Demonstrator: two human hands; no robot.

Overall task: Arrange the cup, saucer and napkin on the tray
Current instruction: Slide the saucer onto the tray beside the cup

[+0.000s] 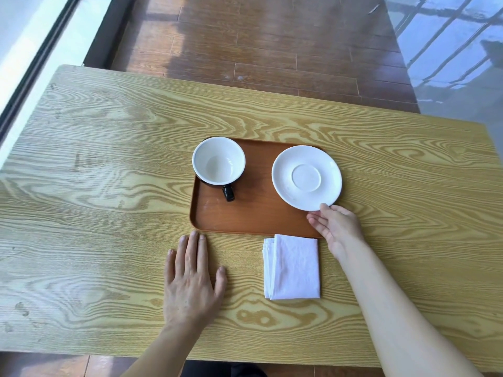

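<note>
A brown rectangular tray (253,216) lies in the middle of the wooden table. A cup (218,161), black outside and white inside, stands upright on the tray's far left corner with its handle toward me. A white saucer (306,177) is over the tray's right side, overhanging its right edge. My right hand (336,225) grips the saucer's near rim between thumb and fingers. A folded white napkin (292,268) lies on the table just in front of the tray's near right corner. My left hand (193,278) rests flat on the table, fingertips at the tray's near left corner.
The light wooden table (95,186) stretches wide to the left and right of the tray. Beyond its far edge is a brown plank floor (258,44). A window frame runs along the left.
</note>
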